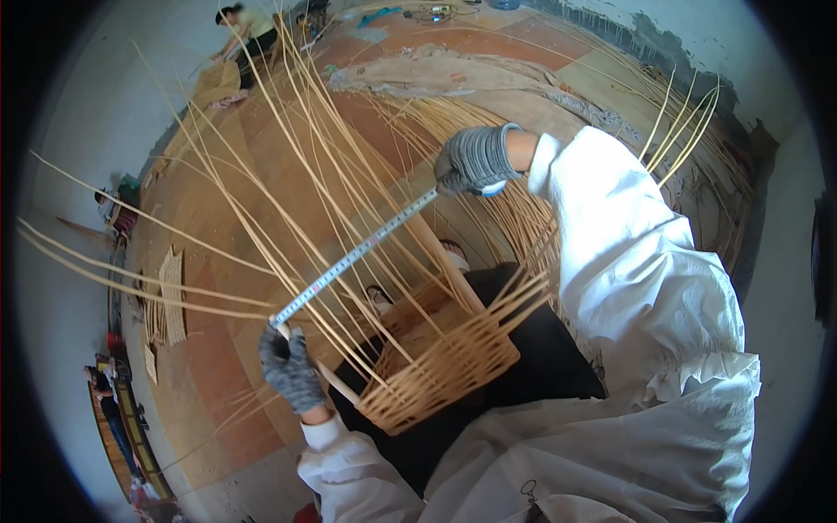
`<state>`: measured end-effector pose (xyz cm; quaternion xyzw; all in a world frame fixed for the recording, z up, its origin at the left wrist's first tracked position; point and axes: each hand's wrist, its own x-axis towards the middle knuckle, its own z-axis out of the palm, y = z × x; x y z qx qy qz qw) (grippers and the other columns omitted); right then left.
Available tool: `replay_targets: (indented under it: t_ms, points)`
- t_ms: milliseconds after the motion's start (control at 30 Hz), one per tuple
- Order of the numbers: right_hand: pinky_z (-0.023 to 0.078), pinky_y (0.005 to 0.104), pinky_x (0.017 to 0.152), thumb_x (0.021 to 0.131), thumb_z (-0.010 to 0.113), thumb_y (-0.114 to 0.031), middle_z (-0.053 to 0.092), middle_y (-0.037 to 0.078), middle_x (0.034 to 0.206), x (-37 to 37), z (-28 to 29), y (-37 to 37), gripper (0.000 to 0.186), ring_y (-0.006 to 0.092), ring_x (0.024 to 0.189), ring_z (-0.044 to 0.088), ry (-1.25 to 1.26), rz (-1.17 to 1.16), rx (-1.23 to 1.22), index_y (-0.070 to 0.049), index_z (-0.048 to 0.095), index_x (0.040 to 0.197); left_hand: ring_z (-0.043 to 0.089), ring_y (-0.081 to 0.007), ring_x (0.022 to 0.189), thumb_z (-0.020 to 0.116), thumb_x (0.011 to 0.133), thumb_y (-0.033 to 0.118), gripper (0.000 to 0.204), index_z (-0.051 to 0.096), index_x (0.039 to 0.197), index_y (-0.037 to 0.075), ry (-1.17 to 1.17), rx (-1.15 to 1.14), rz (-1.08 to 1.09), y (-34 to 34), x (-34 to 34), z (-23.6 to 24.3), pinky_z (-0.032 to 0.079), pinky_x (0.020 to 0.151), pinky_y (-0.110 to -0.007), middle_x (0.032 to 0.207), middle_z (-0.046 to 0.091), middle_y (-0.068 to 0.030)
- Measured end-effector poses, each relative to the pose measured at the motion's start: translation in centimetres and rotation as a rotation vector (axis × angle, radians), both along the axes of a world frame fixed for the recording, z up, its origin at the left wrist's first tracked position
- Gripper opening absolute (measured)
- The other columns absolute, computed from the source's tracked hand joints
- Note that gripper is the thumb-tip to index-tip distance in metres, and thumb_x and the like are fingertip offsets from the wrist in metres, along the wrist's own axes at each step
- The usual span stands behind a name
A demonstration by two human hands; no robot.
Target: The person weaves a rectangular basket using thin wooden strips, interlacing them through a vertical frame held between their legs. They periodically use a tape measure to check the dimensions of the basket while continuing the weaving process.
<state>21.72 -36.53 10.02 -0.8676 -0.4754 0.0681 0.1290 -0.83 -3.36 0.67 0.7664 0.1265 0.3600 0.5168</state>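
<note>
A pale, narrow, flat measuring tape (353,255) with fine graduations and red marks runs taut and slanting across the upright stakes of a honey-coloured, partly woven wicker basket (445,379); whether it touches them we cannot tell. At its lower end we see the left hand (295,368), in a mottled grey knitted glove, its grip pinched on the tip. At the upper end the right hand (475,161), in a ribbed grey glove, has its grip closed around the tape's mostly hidden case. The basket, angular and close-woven, sits tilted on a smooth black lap covering (562,353), its long, round stakes fanning outward. Farther out, we note a crinkled white sleeve (628,253), a sheaf of slender canes (514,205) on the reddish-brown floor (218,383), and a rumpled tan cloth (445,70).
</note>
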Motion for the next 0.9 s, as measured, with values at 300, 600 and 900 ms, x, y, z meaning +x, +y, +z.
replay_targets:
  t_ms: [300, 600, 900]
  points:
    - [0.044, 0.0278, 0.051, 0.094, 0.048, -0.026, 0.055, 0.004, 0.061, -21.3, -9.3, -13.4, 0.026, 0.0133, 0.055, 0.055, 0.195, -0.296, 0.641, -0.007, 0.062, 0.083, 0.061, -0.0225, 0.093, 0.052, 0.092, 0.010, 0.023, 0.060, 0.109, -0.002, -0.156, -0.222, -0.404, -14.0, -5.6, 0.3, 0.048, 0.085, -0.032, 0.100, 0.064, -0.0117]
    - [0.046, 0.0363, 0.053, 0.084, 0.058, -0.021, 0.052, 0.008, 0.073, -40.2, -28.3, -20.8, 0.013, 0.0220, 0.060, 0.052, 1.260, -1.612, 1.952, -0.010, 0.054, 0.091, 0.065, -0.0295, 0.076, 0.041, 0.088, 0.053, 0.049, 0.068, 0.085, 0.013, 0.765, 0.659, 0.123, -22.8, 3.4, -1.1, 0.042, 0.084, -0.044, 0.073, 0.067, -0.0100]
    - [0.035, 0.0224, 0.046, 0.095, 0.043, -0.030, 0.047, 0.002, 0.061, -15.6, -10.2, -11.1, 0.035, 0.0115, 0.054, 0.045, 1.247, -0.371, 1.403, -0.008, 0.052, 0.069, 0.061, -0.0201, 0.079, 0.043, 0.094, 0.013, 0.022, 0.056, 0.108, 0.003, 0.179, -0.263, -0.209, -5.5, -5.3, 22.0, 0.057, 0.061, -0.032, 0.101, 0.058, -0.0137]
